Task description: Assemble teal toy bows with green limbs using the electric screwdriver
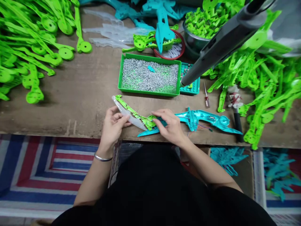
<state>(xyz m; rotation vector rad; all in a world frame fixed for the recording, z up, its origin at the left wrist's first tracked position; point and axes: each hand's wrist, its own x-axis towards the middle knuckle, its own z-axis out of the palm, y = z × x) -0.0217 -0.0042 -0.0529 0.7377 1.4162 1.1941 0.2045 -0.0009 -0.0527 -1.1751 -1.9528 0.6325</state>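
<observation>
My left hand (113,125) is closed on a translucent blade-shaped plastic piece (131,117), thumb on top. Along that piece lies a curved bright green plastic arm (131,110), its round end resting over the tip of a turquoise plastic body. My right hand (170,125) is over this round end, thumb and index finger bent together in a pinch; what is between them is too small to make out. The turquoise body (202,117), shaped like a toy crossbow half, extends rightward under my right hand, with thin wires by its middle.
Beyond my hands stands a green tray (150,91) of small metal screws, beside a turquoise tray (196,86). A dark grey pole (218,44) slants above it. A screwdriver (207,100) and a black-handled tool (237,122) lie right. Green parts (33,40) are heaped left and right.
</observation>
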